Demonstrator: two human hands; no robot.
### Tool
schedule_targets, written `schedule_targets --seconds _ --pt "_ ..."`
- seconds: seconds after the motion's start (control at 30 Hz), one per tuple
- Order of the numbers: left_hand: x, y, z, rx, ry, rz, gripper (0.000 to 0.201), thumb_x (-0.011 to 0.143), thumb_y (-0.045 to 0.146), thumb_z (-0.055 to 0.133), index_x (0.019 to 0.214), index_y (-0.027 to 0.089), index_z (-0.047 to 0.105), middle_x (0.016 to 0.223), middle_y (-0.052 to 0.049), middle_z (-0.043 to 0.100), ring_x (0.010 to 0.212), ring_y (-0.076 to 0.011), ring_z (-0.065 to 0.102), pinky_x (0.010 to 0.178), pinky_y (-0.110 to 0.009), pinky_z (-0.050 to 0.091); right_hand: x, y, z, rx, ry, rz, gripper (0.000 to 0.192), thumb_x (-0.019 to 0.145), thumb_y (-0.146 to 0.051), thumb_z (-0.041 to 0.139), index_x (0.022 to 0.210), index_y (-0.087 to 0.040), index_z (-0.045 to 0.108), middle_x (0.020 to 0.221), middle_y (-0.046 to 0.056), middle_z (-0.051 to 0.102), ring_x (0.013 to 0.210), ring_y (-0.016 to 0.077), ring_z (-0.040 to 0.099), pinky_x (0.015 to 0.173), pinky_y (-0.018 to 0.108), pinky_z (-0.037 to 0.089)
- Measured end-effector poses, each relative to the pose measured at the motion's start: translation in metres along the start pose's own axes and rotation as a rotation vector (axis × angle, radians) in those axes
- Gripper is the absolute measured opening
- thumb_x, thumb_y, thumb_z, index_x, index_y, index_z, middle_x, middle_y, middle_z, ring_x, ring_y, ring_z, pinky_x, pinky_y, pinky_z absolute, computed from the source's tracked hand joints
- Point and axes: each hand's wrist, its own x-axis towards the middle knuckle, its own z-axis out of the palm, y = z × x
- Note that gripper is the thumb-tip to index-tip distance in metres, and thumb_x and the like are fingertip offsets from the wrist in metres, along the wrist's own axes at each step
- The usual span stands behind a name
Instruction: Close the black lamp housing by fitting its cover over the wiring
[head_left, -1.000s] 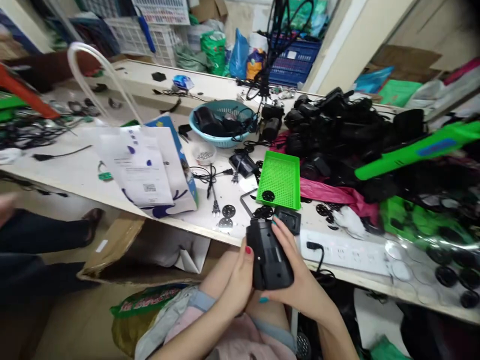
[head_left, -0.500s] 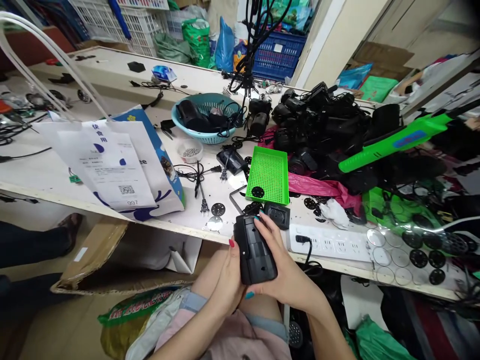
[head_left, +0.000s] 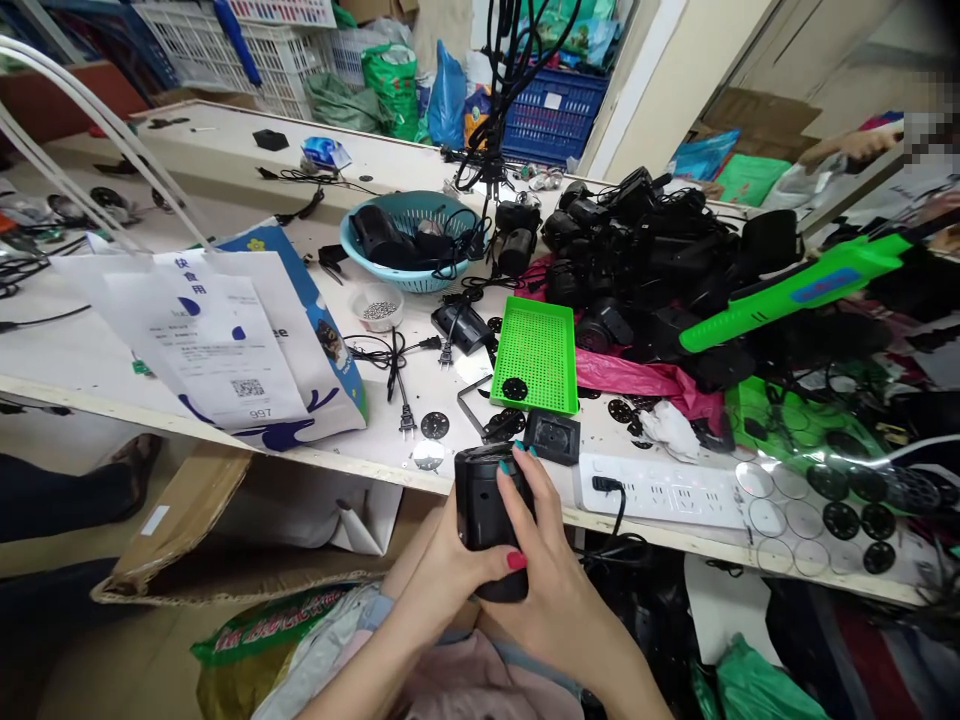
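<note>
Both my hands hold a black plastic device [head_left: 480,500] in front of the table edge, over my lap. My left hand [head_left: 442,570] grips its lower left side, with the red-nailed thumb across the bottom. My right hand [head_left: 551,560] wraps the right side, its teal-nailed fingers lying over the top face. Just beyond the device on the table lie a small black square part [head_left: 552,436], a green mesh tray [head_left: 536,355] and flat black discs [head_left: 435,425].
A white power strip [head_left: 664,492] lies along the table edge [head_left: 225,440] at the right. A blue-and-white paper bag [head_left: 240,340] leans at the left. A teal basket [head_left: 409,240], a pile of black devices [head_left: 645,250] and a green tool [head_left: 795,290] are farther back. A cardboard box [head_left: 225,520] stands under the table.
The device has turned in my hands and shifted slightly left. My left thumb moved across its bottom and my right fingers slid over its top face.
</note>
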Motion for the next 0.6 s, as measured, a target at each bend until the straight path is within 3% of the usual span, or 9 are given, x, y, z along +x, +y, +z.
schedule_targets --seconds 0.1,0.17,0.23,0.3,0.37,0.43,0.6 --pt "-0.002 -0.011 -0.002 -0.074 0.078 -0.036 0.071 0.060 0.032 0.093 0.121 0.019 0.060 0.114 -0.010 0.073 0.109 -0.0330 0.066 0.090 -0.038 0.055 -0.001 -0.002 -0.003 0.203 -0.025 0.013 0.107 0.080 -0.019 0.072 0.158 -0.036 0.001 0.167 0.001 -0.004 0.153 0.0329 0.000 0.122 0.058 0.019" --pt "0.000 -0.015 -0.003 -0.150 0.158 -0.068 0.063 0.062 0.033 0.091 0.117 0.017 0.063 0.112 -0.011 0.074 0.111 -0.0332 0.066 0.094 -0.039 0.054 0.000 0.000 -0.004 0.376 0.087 0.048 0.093 0.088 -0.029 0.067 0.158 -0.036 0.007 0.168 0.002 0.001 0.153 0.0303 0.007 0.122 0.053 0.024" --pt "0.003 -0.015 -0.003 -0.285 0.236 -0.114 0.059 0.062 0.035 0.089 0.112 0.015 0.065 0.111 -0.013 0.074 0.112 -0.0345 0.066 0.097 -0.042 0.053 -0.001 0.004 -0.004 0.456 0.252 0.131 0.067 0.097 -0.033 0.055 0.155 -0.033 0.020 0.165 0.006 0.019 0.150 0.0263 0.025 0.119 0.047 0.034" --pt "0.006 -0.012 -0.003 -0.414 0.289 -0.142 0.058 0.062 0.037 0.088 0.110 0.013 0.066 0.111 -0.013 0.075 0.113 -0.0346 0.066 0.100 -0.043 0.053 -0.004 0.005 -0.004 0.376 0.338 0.232 0.044 0.101 -0.034 0.049 0.144 -0.030 0.040 0.149 0.008 0.047 0.135 0.0230 0.049 0.110 0.039 0.045" --pt "0.009 -0.006 -0.002 -0.484 0.296 -0.137 0.055 0.064 0.037 0.086 0.110 0.013 0.067 0.109 -0.013 0.076 0.113 -0.0335 0.067 0.103 -0.044 0.052 -0.010 0.004 -0.005 0.206 0.332 0.295 0.023 0.101 -0.034 0.051 0.121 -0.027 0.058 0.119 0.005 0.067 0.110 0.0201 0.065 0.095 0.032 0.052" --pt "0.011 -0.002 -0.001 -0.507 0.275 -0.122 0.052 0.067 0.037 0.084 0.110 0.012 0.068 0.107 -0.013 0.077 0.112 -0.0331 0.067 0.104 -0.045 0.051 -0.016 0.001 -0.004 0.060 0.290 0.291 0.013 0.099 -0.032 0.053 0.104 -0.026 0.063 0.098 0.002 0.070 0.093 0.0185 0.067 0.081 0.028 0.052" --pt "0.015 0.000 0.003 -0.503 0.286 -0.124 0.048 0.066 0.034 0.084 0.106 0.011 0.069 0.104 -0.012 0.077 0.111 -0.0324 0.068 0.105 -0.043 0.051 -0.020 0.000 0.002 -0.121 0.346 0.150 0.010 0.099 -0.024 0.053 0.096 -0.024 0.063 0.084 -0.001 0.066 0.075 0.0147 0.065 0.069 0.024 0.046"
